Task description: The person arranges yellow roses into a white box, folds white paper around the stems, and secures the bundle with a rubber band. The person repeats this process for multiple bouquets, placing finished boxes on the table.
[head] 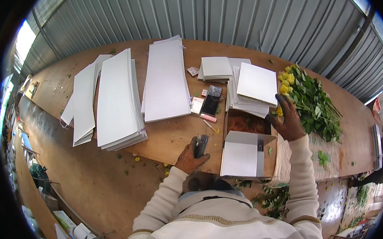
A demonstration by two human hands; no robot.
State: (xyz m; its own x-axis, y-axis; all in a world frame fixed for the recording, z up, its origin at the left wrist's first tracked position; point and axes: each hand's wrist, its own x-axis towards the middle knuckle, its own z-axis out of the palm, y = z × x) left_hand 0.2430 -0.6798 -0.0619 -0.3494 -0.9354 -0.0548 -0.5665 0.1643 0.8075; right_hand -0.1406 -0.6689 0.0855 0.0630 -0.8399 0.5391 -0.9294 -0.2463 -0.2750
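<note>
My left hand (pixel 192 157), in a stained glove, holds a black stapler (pixel 200 146) over the wooden table's near edge. My right hand (pixel 288 120), gloved too, has its fingers spread beside a pile of white cardboard sheets (pixel 256 82); whether a fingertip touches the pile I cannot tell. Just left of that hand, an open box holds reddish-brown rubber bands (pixel 248 124). A white card (pixel 240 159) lies at the box's near end. Yellow roses (pixel 287 79) with leafy green stems (pixel 319 108) lie to the right of my right hand.
Stacks of long white cardboard (pixel 116 101) cover the table's left part. A black smartphone (pixel 211 100), a pink lighter-like item (pixel 208 117) and a pen-like stick (pixel 209 126) lie mid-table. Corrugated metal wall (pixel 191 14) stands behind. Leaves (pixel 275 201) litter the floor; a dark-clothed person's limb shows far right.
</note>
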